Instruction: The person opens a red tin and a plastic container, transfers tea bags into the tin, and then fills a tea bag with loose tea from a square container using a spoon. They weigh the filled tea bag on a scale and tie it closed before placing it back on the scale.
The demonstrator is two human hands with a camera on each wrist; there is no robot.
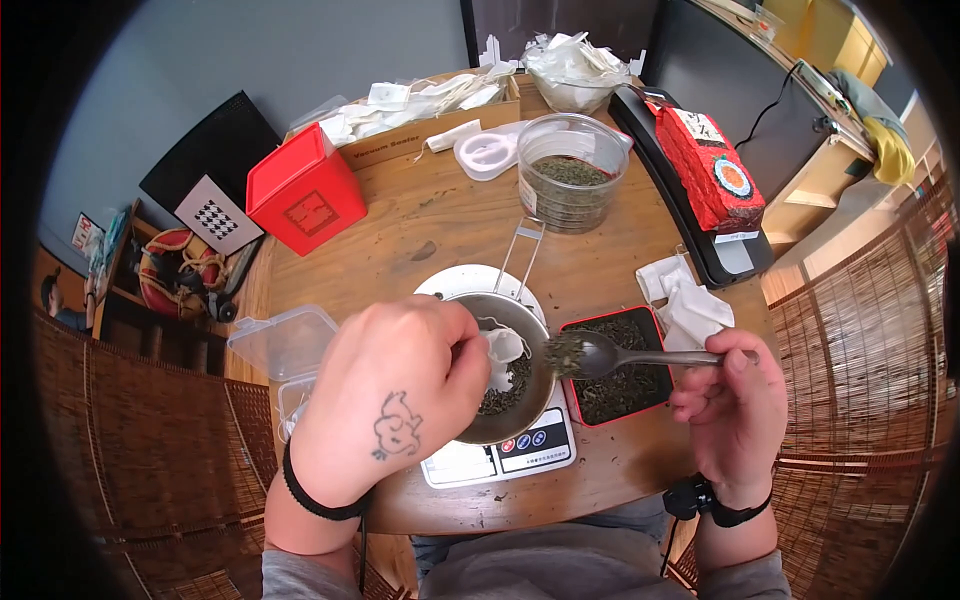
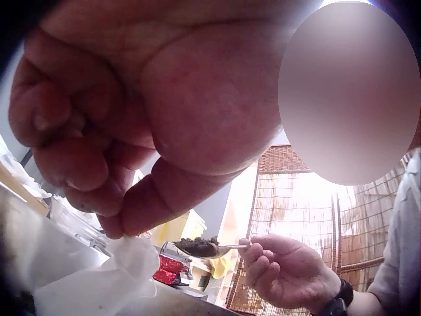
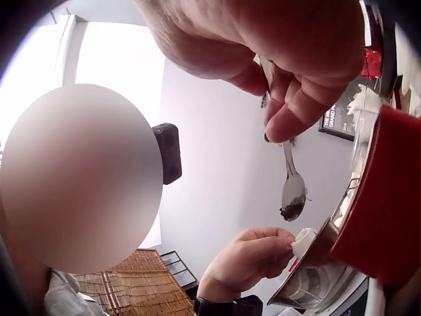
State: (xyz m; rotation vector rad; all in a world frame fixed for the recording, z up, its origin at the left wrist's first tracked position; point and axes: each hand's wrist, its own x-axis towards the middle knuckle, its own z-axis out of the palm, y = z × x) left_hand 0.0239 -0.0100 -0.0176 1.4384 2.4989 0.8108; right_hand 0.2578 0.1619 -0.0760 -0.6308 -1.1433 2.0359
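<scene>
My left hand (image 1: 395,385) pinches a white tea bag (image 1: 502,358) between thumb and fingers, its cloth hanging inside a metal bowl (image 1: 543,385) with a wire handle. Loose dark tea leaves (image 1: 500,402) lie in the bowl, which sits on a white kitchen scale (image 1: 548,455). A metal spoon (image 1: 655,357) is held by its handle in my right hand (image 1: 742,410). Its bowl carries a heap of tea leaves and hangs just right of the metal bowl's rim. Beneath the spoon stands a red-rimmed container (image 1: 667,385) full of tea leaves. In the left wrist view the tea bag (image 2: 131,263) droops from the fingertips.
Small white bags (image 1: 690,300) lie right of the container. A clear tub (image 1: 570,215) of tea leaves and a red tin (image 1: 305,190) stand further back. A black vacuum sealer (image 1: 690,215) bears a red packet (image 1: 705,165). At left is an opened plastic box (image 1: 290,340).
</scene>
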